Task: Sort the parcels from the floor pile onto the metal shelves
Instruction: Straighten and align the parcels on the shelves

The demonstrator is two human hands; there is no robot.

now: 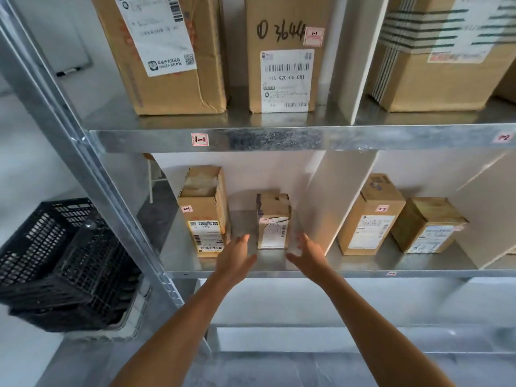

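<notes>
A small worn cardboard parcel point(273, 221) stands upright on the middle metal shelf point(279, 273), in the left bay. My left hand point(236, 259) is just in front of it to the left, fingers straight and spread, holding nothing. My right hand point(308, 255) mirrors it on the right, also spread and empty. Neither hand touches the parcel. A taller parcel point(205, 212) with a yellow label stands to the left of it.
Two more parcels point(370, 216) point(428, 226) stand in the right bay beyond a white divider point(335, 196). Large boxes point(167, 51) point(284, 54) point(446, 51) fill the upper shelf point(279, 139). Stacked black plastic crates point(64, 263) sit on the floor at the left, beside the shelf's upright post point(92, 174).
</notes>
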